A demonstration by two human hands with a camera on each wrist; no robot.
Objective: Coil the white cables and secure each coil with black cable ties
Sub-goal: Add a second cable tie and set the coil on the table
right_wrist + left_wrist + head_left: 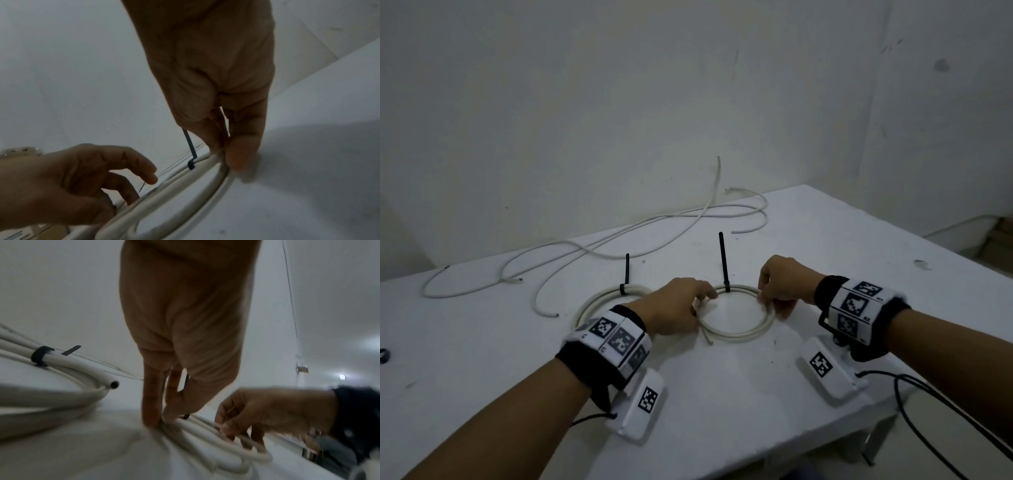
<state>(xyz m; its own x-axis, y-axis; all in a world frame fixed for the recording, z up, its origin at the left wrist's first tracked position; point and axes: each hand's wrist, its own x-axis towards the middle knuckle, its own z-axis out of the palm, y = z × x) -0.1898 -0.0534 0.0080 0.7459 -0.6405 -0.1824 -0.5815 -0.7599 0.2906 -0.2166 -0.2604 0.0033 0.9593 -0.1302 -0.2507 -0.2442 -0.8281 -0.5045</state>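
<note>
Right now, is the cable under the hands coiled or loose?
Coiled: the cable lies in a ring, with a black tie around its far side.

White table [722, 394] against pale scuffed walls [585, 102], with thin black cords [928, 404] trailing off its right edge

Dim, flat indoor light all round in the head view, with a grey-green cast over the wall [619, 102] and soft, weak shadows under the forearms on the tabletop [722, 394], whose far edge bows with the wide lens. At the left wrist the left hand [185, 321] is dark and smeared, the foreground is blurred, and two pale patches of glare sit at the right edge, by a small bright lamp [342, 376]. At the right wrist it is murkier: the right hand [216, 73] throws a broad soft shadow rightward, and everything is grainy and soft.
</note>
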